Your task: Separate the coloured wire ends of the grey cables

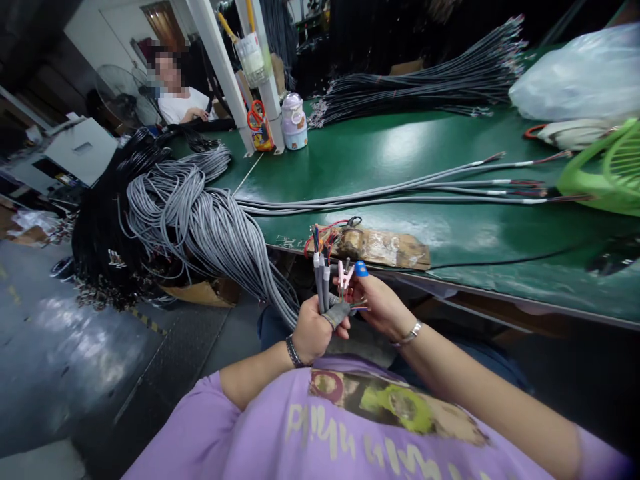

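Observation:
My left hand (314, 328) is closed around several grey cables (321, 285), whose stripped ends point upward and show thin coloured wires. A grey cover is wrapped on its thumb. Close beside it, my right hand (381, 301) wears a blue fingertip cover (361, 269). Its fingers are bent around a small pale pink clip-like tool (345, 275), next to the loose coloured wires. Where the tool meets the wires is too small to make out. Just beyond both hands, a worn wooden block (385, 247) with red wires lies at the table's front edge.
A large grey cable bundle (200, 207) hangs over the green table (415, 150)'s left end, beside black cables (105, 220). Several grey cables (400, 187) stretch rightward to a green fan (607, 170). Behind stand a bottle (294, 121), orange-handled scissors (257, 115) and a post. Another person (184, 103) sits far left.

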Demonstrator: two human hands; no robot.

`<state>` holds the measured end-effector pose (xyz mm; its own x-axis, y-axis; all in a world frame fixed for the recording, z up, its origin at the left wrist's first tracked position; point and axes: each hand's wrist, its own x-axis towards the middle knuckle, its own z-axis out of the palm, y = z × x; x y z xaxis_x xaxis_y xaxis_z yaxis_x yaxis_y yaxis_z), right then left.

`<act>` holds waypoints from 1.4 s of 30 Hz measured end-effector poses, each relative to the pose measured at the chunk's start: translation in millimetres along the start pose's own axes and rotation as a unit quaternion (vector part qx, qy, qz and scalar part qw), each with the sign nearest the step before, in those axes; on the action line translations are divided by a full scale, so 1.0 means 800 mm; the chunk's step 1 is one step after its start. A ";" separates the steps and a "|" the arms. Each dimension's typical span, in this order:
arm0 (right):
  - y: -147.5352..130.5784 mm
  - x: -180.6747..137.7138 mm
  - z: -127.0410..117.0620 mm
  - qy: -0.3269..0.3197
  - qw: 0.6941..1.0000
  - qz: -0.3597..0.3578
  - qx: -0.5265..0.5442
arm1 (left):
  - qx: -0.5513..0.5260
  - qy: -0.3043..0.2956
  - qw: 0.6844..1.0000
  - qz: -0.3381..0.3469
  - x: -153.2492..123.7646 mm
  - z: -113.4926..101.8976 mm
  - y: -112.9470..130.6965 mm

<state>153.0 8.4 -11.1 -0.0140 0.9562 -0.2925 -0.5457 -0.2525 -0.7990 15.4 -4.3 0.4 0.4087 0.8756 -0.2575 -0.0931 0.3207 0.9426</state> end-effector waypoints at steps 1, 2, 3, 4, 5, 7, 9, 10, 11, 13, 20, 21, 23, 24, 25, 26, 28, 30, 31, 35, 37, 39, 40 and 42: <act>0.001 0.001 0.000 -0.004 1.000 0.001 -0.002 | 0.001 0.003 1.000 0.001 0.001 0.001 0.000; 0.001 0.002 0.000 -0.013 1.000 0.010 0.005 | 0.001 0.007 1.000 0.002 0.002 0.001 0.000; 0.001 0.002 0.001 -0.025 0.999 0.022 0.017 | 0.000 0.009 1.000 0.002 0.002 0.002 0.000; 0.000 0.003 0.001 -0.035 0.998 0.033 0.032 | -0.003 0.011 1.000 0.002 0.003 0.002 0.000; 0.000 0.004 0.002 -0.042 0.997 0.042 0.046 | -0.006 0.012 1.000 0.000 0.004 0.001 0.000; -0.001 0.006 0.004 -0.042 0.996 0.050 0.067 | -0.012 0.010 1.000 -0.001 0.004 0.001 -0.001; -0.001 0.008 0.005 -0.033 0.996 0.051 0.072 | -0.013 0.007 1.000 -0.001 0.005 0.001 -0.002; -0.001 0.008 0.005 -0.030 0.996 0.052 0.071 | -0.012 0.006 1.000 -0.001 0.005 0.001 -0.003; -0.001 0.008 0.006 -0.027 0.996 0.055 0.070 | -0.010 0.006 1.000 -0.001 0.005 0.001 -0.003; 0.000 0.007 0.006 -0.019 0.995 0.058 0.076 | -0.008 0.011 1.000 -0.003 0.005 0.001 -0.004; -0.004 -0.001 0.007 -0.021 0.992 0.060 0.109 | -0.010 0.004 1.000 -0.004 -0.002 -0.004 -0.008; -0.006 -0.001 0.006 -0.023 0.992 0.065 0.110 | -0.012 0.000 1.000 -0.004 -0.003 -0.005 -0.009; -0.008 -0.001 0.005 -0.022 0.991 0.071 0.110 | -0.017 -0.003 1.000 -0.002 -0.006 -0.006 -0.009; -0.009 -0.001 0.005 -0.019 0.991 0.069 0.109 | -0.020 0.000 1.000 0.001 -0.007 -0.007 -0.009; -0.009 0.000 0.005 -0.014 0.992 0.065 0.107 | -0.024 0.004 1.000 0.004 -0.007 -0.007 -0.008; -0.009 0.000 0.004 -0.011 0.993 0.059 0.105 | -0.026 0.009 1.000 0.006 -0.007 -0.006 -0.007; -0.007 0.002 0.004 -0.014 0.994 0.049 0.101 | -0.029 0.019 0.999 0.007 -0.006 -0.004 -0.004; -0.004 0.003 0.005 -0.022 0.994 0.044 0.098 | -0.030 0.024 0.999 0.005 -0.004 -0.001 -0.001; -0.002 0.004 0.005 -0.025 0.994 0.045 0.099 | -0.031 0.025 0.999 0.004 -0.003 0.000 0.000; 0.000 0.009 0.005 -0.015 0.991 0.064 0.118 | -0.038 0.028 0.999 0.002 0.001 0.003 0.001; 0.001 0.012 0.003 -0.015 0.990 0.068 0.124 | -0.040 0.031 0.999 0.002 0.003 0.003 0.000; 0.003 0.015 0.002 -0.020 0.990 0.064 0.128 | -0.041 0.033 0.999 0.000 0.005 0.003 -0.001; 0.004 0.015 0.002 -0.021 0.989 0.060 0.133 | -0.040 0.034 0.999 -0.001 0.005 0.003 -0.002; 0.005 0.015 0.003 -0.020 0.987 0.058 0.148 | -0.039 0.034 0.999 -0.003 0.005 0.003 -0.003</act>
<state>148.7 19.0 -16.6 -0.1212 0.9298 -0.3476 -0.7596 -0.3123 -0.5705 19.6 -2.2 -2.2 0.3474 0.8949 -0.2801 -0.1620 0.3514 0.9221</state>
